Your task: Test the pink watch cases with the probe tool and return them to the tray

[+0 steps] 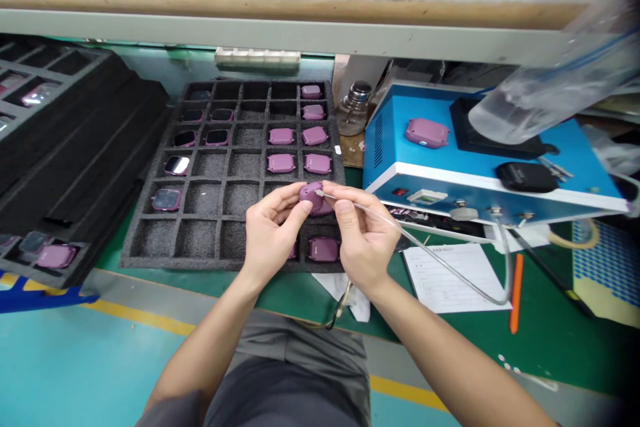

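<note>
My left hand (274,230) pinches a purple smartwatch case (310,193) between thumb and fingers, above the foam tray. From the other side my right hand (367,237) grips the end of a clear thin tube (453,265). Its narrow tip touches or lies very close to the case's side; I cannot tell which. Under my hands the dark grey foam tray (175,263) holds several purple watch cases, such as one case (281,163) in the middle. Along its left side sit watches with dark screens (217,136). Part of the tray is hidden behind my hands.
At right stands a blue box machine (393,123), with the tube plugged into its front and a purple case (427,132) on top. Paper (450,273) and an orange stick (517,293) lie before it. A glass bottle (354,109) stands behind. Stacked foam trays (100,140) fill the left.
</note>
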`<state>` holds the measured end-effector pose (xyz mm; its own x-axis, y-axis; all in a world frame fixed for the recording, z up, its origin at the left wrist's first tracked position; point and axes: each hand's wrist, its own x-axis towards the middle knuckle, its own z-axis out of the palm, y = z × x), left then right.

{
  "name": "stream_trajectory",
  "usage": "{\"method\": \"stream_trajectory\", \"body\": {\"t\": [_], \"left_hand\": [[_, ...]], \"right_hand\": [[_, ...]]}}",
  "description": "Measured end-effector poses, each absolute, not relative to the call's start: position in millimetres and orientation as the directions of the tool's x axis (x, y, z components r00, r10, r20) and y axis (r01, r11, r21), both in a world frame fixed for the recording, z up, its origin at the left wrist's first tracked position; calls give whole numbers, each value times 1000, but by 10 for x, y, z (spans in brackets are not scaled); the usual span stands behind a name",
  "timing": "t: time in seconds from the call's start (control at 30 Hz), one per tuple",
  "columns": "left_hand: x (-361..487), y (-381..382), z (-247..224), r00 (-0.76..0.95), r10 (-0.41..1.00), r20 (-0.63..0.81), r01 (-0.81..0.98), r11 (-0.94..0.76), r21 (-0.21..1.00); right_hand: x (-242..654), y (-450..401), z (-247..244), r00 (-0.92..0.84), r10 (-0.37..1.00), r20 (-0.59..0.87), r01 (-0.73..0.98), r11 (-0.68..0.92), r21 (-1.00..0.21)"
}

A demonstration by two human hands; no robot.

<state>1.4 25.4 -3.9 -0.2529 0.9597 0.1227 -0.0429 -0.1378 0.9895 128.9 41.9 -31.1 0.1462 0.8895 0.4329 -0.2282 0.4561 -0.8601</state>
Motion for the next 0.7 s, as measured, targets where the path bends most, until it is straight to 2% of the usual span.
{"method": "stream_trajectory", "body": {"t": [0.2, 0.5, 0.7], "left_hand": [[14, 252, -32, -251, 961, 117, -35, -130, 991], [-3, 277, -29, -268, 952, 146, 8, -150, 989], [-5, 309, -29, -294, 943, 158, 35, -154, 987]], "right_hand": [[1283, 416, -290, 134, 893, 429, -243, 449, -860], [1286, 481, -225, 130, 871, 473, -161, 490, -857], [1287, 535, -251, 126, 857, 500, -191, 515, -835]]}}
